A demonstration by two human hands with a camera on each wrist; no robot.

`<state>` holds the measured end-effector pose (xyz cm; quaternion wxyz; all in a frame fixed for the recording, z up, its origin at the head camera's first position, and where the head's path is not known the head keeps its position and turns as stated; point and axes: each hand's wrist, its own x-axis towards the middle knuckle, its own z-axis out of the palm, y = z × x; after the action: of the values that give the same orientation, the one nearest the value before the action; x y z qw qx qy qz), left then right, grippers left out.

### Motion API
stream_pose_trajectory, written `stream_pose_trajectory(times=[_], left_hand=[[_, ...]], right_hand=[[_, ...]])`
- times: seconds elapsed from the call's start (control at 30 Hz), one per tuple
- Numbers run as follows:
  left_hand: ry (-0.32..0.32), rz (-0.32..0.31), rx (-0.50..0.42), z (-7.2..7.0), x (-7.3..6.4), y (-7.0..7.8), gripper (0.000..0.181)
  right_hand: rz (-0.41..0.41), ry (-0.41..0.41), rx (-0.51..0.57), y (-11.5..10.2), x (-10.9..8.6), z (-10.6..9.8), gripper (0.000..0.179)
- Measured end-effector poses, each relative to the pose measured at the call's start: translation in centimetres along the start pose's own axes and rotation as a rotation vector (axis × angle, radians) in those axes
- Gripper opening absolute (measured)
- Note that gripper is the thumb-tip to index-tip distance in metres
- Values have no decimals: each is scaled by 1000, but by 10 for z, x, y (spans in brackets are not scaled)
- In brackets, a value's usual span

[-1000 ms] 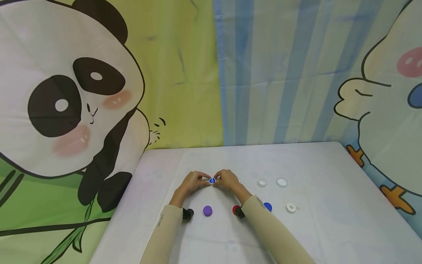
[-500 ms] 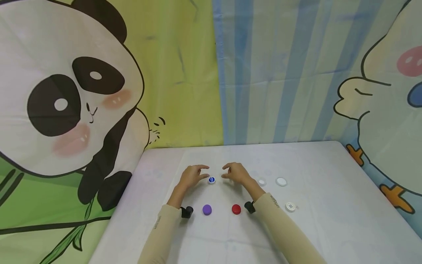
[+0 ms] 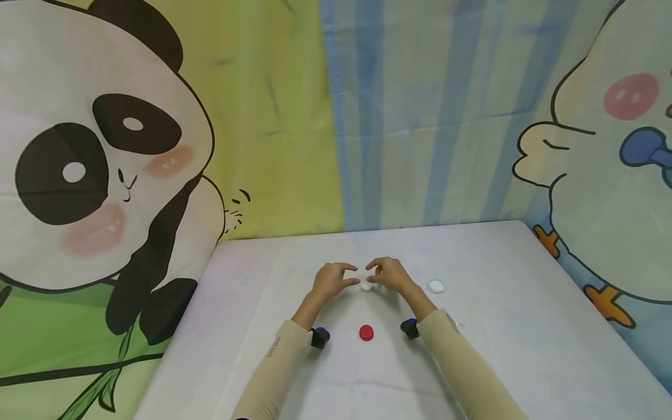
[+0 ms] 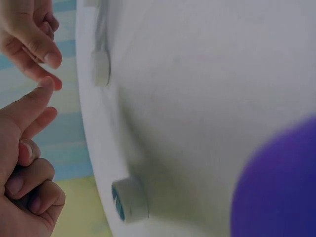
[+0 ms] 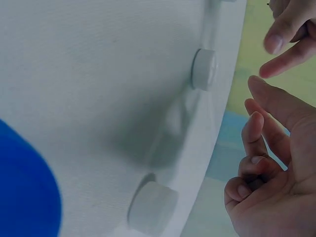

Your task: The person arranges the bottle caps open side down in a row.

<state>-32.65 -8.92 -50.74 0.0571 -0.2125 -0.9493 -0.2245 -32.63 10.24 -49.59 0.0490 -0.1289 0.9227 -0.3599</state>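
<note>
My left hand [image 3: 332,279] and my right hand [image 3: 391,273] hover facing each other over the table, holding nothing. Index fingers and thumbs reach toward each other, with the other fingers curled in the wrist views. Low between the hands sits a small white round piece [image 3: 366,287], also a short white cylinder [image 5: 203,69] in the right wrist view. A white cylinder with a blue-patterned face [image 4: 129,200] stands in the left wrist view; the left hand hides it in the head view. Nearer the body lies a red disc [image 3: 366,332].
A flat white round piece [image 3: 436,286] lies right of the right hand. Big and close are a purple round shape [image 4: 281,192] in the left wrist view and a blue one [image 5: 27,187] in the right. Another white cylinder [image 5: 153,207] stands on the white table [image 3: 367,385].
Both hands first part from the blue-patterned piece, then shift right to another white piece, staying apart. The head view turns slightly right. The purple disc becomes mostly hidden by the left wrist.
</note>
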Motion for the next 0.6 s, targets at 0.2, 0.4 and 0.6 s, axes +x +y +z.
stream_pose_trajectory(times=[0.2, 0.4, 0.6], left_hand=[[-73, -53, 7, 17, 5, 7, 37], [-131, -90, 49, 26, 8, 12, 38], [-109, -97, 41, 31, 6, 15, 34]], right_hand=[[14, 2, -20, 12, 0, 10, 27], [35, -6, -21, 21, -1, 17, 25], [20, 6, -13, 27, -1, 19, 28]])
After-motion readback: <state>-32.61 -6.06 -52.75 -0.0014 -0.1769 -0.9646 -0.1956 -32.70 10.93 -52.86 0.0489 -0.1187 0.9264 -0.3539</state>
